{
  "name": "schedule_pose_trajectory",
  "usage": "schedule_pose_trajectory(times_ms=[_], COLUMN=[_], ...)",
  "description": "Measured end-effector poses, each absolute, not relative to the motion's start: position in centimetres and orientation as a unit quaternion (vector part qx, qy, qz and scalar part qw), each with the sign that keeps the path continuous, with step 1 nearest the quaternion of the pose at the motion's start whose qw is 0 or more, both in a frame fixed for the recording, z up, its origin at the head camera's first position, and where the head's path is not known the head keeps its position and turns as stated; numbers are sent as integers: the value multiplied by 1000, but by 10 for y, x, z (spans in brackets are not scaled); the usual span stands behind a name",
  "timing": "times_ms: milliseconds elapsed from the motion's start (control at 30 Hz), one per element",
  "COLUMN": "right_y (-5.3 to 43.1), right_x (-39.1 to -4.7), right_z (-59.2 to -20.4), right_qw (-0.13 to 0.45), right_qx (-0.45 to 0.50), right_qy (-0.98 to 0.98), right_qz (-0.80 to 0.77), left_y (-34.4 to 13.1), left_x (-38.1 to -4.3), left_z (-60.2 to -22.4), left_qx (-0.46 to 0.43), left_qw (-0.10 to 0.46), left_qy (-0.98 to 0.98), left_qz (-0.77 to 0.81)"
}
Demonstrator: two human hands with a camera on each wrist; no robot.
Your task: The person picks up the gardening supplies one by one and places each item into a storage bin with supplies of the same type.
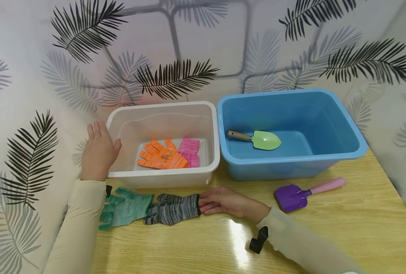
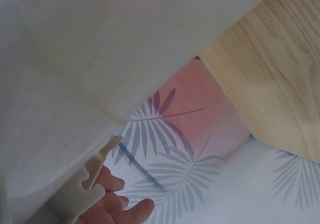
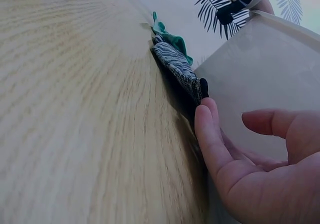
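Observation:
My left hand [image 1: 98,150] rests at the left rim of the white bin [image 1: 162,173], fingers extended; in the left wrist view its fingers [image 2: 112,206] show beside the bin's pale wall. My right hand [image 1: 225,201] is low over the table, its fingertips at the dark cuff of a grey striped glove [image 1: 173,209]. In the right wrist view the thumb stands apart from the fingers [image 3: 212,139], and the cuff is not pinched. A green glove [image 1: 127,209] lies left of the grey one, their edges meeting. Inside the white bin are an orange glove [image 1: 163,156] and a pink glove [image 1: 190,152], partly covered.
To the right of the white bin stands a blue bin [image 1: 292,167] holding a green trowel [image 1: 266,140] with a wooden handle. A purple shovel [image 1: 292,198] with a pink handle lies on the wooden table [image 1: 175,251] before it. Leaf-patterned cloth [image 1: 203,49] rises behind.

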State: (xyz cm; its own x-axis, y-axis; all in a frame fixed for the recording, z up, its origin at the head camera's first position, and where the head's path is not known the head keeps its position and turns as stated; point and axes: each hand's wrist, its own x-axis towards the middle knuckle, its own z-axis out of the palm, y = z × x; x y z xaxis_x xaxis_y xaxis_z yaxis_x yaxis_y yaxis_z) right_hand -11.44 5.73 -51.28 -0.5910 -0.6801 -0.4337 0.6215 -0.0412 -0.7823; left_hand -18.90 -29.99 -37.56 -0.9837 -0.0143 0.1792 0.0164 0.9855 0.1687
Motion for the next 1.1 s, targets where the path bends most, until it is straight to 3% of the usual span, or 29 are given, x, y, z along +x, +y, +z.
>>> schedule_pose_trajectory(times_ms=[1100], right_y=[33], right_x=[-100], right_z=[-509], right_qw=[423], right_qx=[-47], right_qy=[518], right_qz=[-742], left_y=[-301], left_x=[-191], left_z=[-378], left_qx=[-7], left_qw=[99], left_qy=[-992], left_qz=[-72])
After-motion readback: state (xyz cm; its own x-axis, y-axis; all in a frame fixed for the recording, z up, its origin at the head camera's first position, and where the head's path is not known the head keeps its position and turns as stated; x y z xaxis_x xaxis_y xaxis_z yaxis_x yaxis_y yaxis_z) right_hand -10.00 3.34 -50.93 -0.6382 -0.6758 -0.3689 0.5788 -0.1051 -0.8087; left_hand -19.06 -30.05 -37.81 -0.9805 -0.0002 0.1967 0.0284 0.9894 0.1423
